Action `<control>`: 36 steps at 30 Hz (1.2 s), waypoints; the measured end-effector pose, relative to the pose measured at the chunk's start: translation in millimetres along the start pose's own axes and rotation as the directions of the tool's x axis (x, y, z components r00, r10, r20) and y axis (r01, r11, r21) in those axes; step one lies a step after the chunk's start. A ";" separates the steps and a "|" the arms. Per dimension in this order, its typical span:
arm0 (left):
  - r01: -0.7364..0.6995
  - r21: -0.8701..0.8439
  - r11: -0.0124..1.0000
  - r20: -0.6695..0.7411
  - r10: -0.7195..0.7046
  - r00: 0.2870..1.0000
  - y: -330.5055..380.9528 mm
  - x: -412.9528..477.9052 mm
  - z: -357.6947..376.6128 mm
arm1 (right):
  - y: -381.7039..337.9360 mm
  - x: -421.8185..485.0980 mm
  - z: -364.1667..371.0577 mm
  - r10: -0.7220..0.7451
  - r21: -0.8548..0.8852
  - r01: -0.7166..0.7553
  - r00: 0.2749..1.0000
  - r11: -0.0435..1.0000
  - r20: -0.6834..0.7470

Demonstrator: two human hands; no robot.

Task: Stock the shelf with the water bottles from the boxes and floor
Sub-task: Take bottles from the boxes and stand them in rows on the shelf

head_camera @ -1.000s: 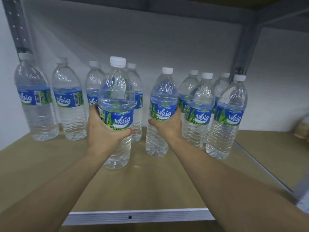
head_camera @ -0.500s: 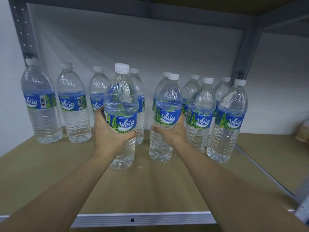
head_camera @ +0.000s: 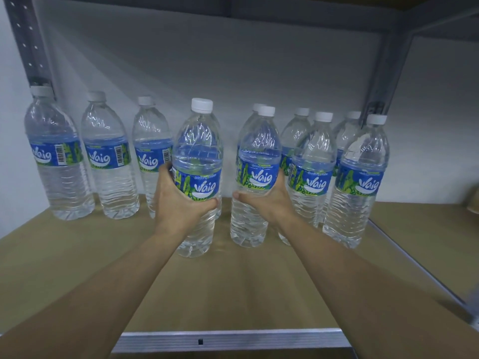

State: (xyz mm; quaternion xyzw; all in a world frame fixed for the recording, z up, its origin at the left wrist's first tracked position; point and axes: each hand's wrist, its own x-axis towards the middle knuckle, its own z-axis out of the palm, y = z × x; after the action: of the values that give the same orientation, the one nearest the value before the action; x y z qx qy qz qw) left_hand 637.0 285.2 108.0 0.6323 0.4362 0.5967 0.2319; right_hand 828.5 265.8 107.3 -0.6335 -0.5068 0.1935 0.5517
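Head camera lets me look down at both hands. The left hand [head_camera: 178,206] has its thumb [head_camera: 206,203] curled across the front of the left bottle [head_camera: 198,151], just under the blue and green label. Its fingers go round the back. The right hand [head_camera: 272,203] grips the right bottle [head_camera: 259,154] the same way, thumb in front and fingers hidden behind.

Both bottles are clear thin plastic. They have round shoulders, wavy ribs low down and a white screw cap on top. They are full of water and stand upright, side by side, with a gap between them. Their bottoms are down at the shelf board [head_camera: 233,288]. I cannot tell if they rest on it.

Three more bottles [head_camera: 108,161] stand in a row to the left, close to the back. A bunch of bottles [head_camera: 363,177] stands just beside the right hand, packed in two rows.

The board is flat, brown and smooth. A shiny metal strip [head_camera: 233,342] runs along its front edge. Behind the bottles is a plain pale wall [head_camera: 233,60]. A grey metal post [head_camera: 388,60] goes up on the right.
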 end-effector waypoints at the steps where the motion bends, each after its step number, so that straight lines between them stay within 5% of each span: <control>1: 0.003 0.000 1.000 -0.004 -0.003 1.000 0.4 1.0 1.2 | 5.2 -4.2 0.2 0.010 -0.012 -0.010 1.000 1.000 0.016; 6: 0.003 -0.006 1.000 -0.010 -0.003 1.000 8.2 13.9 6.3 | 58.2 -45.5 9.1 0.133 -0.301 -0.106 0.989 0.948 0.068; 9: -0.022 -0.021 1.000 -0.002 0.022 1.000 8.6 24.9 10.9 | 74.9 -65.3 9.4 0.067 -0.438 -0.001 0.988 0.899 0.136; 36: 0.147 -0.024 0.989 0.199 -0.139 0.970 -38.8 20.0 12.6 | 87.3 -61.6 20.2 0.015 -0.468 0.001 0.999 0.884 0.031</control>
State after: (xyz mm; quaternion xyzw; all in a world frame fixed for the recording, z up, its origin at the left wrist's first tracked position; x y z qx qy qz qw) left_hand 636.6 324.5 85.2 0.6506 0.4441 0.5212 0.3283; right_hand 824.4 233.9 3.4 -0.7463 -0.5454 0.0783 0.3734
